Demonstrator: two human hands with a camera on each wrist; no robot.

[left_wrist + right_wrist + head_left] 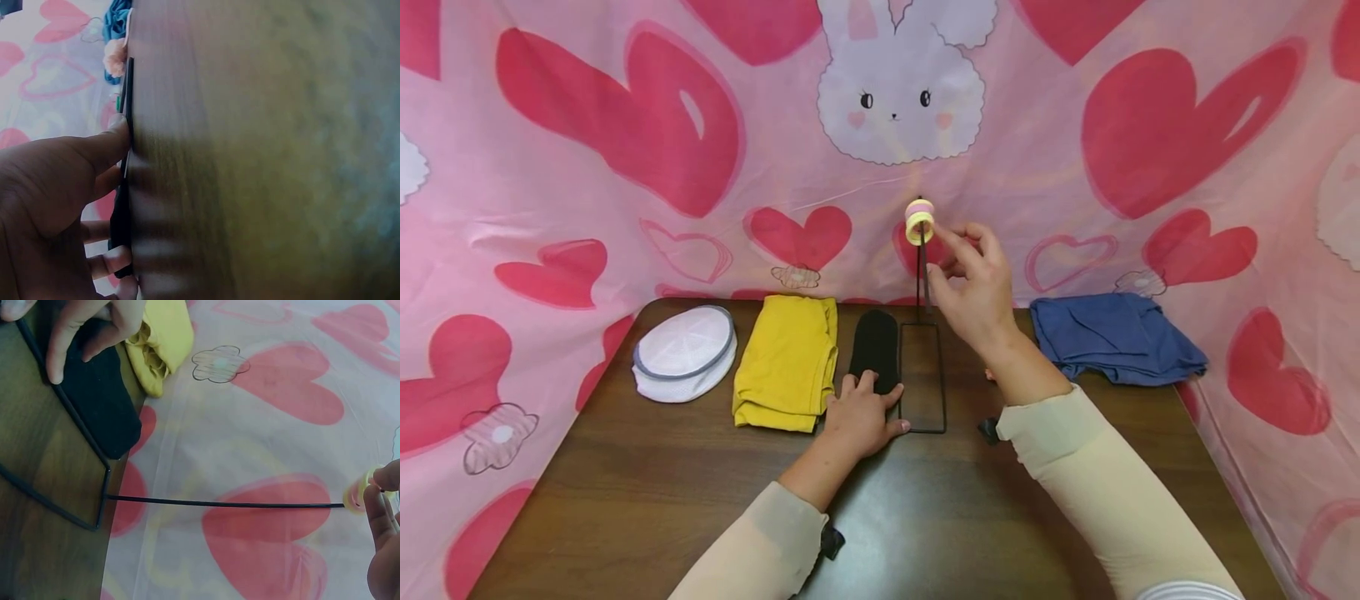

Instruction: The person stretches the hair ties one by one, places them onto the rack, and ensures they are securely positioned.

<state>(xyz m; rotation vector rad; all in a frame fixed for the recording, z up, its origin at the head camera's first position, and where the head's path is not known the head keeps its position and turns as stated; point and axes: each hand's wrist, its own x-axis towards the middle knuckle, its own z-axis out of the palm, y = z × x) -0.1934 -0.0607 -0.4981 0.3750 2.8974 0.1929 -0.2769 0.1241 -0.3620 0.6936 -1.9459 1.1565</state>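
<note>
A black wire stand (945,375) has a rectangular base flat on the table and a tall upright. Near its top hangs a yellow-and-pink spool-shaped ring (920,218). My right hand (976,287) is raised beside this ring; in the head view its thumb and forefinger are apart, with fingertips close to the ring. Whether they touch it is unclear. On the base rests my left hand (862,419), its thumb at the near corner of the frame and its fingers spread over a flat black sock-shaped piece (876,337). That piece lies along the base's left side.
Left of the black piece lies folded yellow cloth (786,362), then a round white mesh item with grey rim (685,350). Folded blue cloth (1116,337) is at the right back. A small peach fluffy thing (115,57) shows beyond the base. A pink patterned curtain (775,167) encloses the table.
</note>
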